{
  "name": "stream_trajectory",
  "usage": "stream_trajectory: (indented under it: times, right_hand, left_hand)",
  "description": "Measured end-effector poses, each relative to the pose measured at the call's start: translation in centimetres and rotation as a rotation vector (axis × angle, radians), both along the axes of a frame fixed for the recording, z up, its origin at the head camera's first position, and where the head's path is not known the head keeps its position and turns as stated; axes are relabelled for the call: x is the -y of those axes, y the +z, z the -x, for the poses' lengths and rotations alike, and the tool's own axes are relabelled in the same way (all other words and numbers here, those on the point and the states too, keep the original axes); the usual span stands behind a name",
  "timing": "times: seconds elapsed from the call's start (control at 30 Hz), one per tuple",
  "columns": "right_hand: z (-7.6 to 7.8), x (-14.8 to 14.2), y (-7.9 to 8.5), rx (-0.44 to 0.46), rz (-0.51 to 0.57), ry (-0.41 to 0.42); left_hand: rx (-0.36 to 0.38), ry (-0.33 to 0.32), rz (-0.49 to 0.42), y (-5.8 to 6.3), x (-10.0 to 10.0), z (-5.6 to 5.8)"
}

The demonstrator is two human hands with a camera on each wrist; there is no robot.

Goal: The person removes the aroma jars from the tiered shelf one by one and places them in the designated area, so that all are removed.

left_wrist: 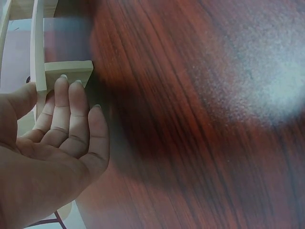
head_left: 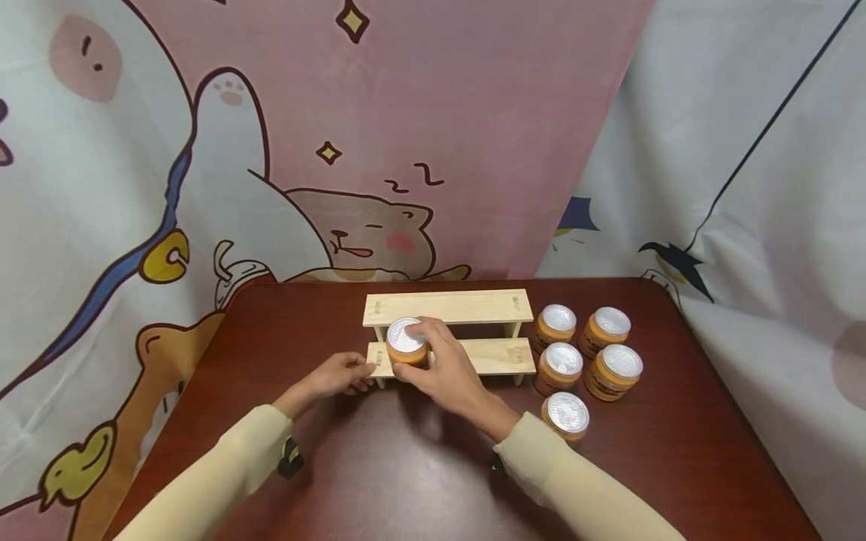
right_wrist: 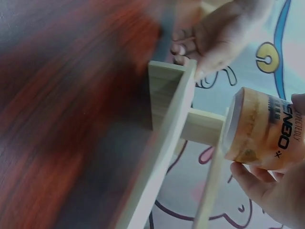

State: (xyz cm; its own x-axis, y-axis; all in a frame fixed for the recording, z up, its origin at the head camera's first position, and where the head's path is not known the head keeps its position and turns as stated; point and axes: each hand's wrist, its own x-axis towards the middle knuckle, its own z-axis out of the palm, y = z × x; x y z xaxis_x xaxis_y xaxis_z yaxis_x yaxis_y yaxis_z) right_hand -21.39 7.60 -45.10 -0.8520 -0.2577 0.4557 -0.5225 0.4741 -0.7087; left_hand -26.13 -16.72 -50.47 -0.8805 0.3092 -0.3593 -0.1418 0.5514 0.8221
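A jar (head_left: 406, 347) with an orange label and a whitish top is in my right hand (head_left: 443, 367), thumb and fingers gripping its sides. In the head view it overlaps the left part of the lower board of a two-step wooden rack (head_left: 497, 356). The right wrist view shows the jar (right_wrist: 264, 129) from the side, with dark lettering and its pale base facing the rack. My left hand (head_left: 337, 373) holds the lower board's left end, thumb on the board and fingers curled beneath it. In the left wrist view, fingertips (left_wrist: 76, 90) lie beside the rack's leg (left_wrist: 71, 71).
Several similar orange jars (head_left: 563, 361) stand on the dark red-brown table (head_left: 419, 481), right of the rack. The nearest jar (head_left: 567, 415) is close to the right forearm. A cartoon-printed cloth (head_left: 473, 150) hangs behind the table and along its sides.
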Motion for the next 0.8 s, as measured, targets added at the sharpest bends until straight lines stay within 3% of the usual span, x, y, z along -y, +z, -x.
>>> stream_trajectory:
  times: [0.3,0.53,0.8]
  right_hand:
    - [-1.4,-2.7,2.1,-0.014,0.060,-0.018]
    - [-3.0,-4.6,3.5,-0.007,0.044,-0.078]
    - [-4.2,-6.4,4.8,-0.078,0.038,-0.108]
  left_hand:
    - [0.005,0.007,-0.002,0.0,0.0,0.0]
    - [0.008,0.000,-0.013,-0.1,0.2,0.0]
    - [0.006,-0.012,-0.023,-0.2,0.2,0.0]
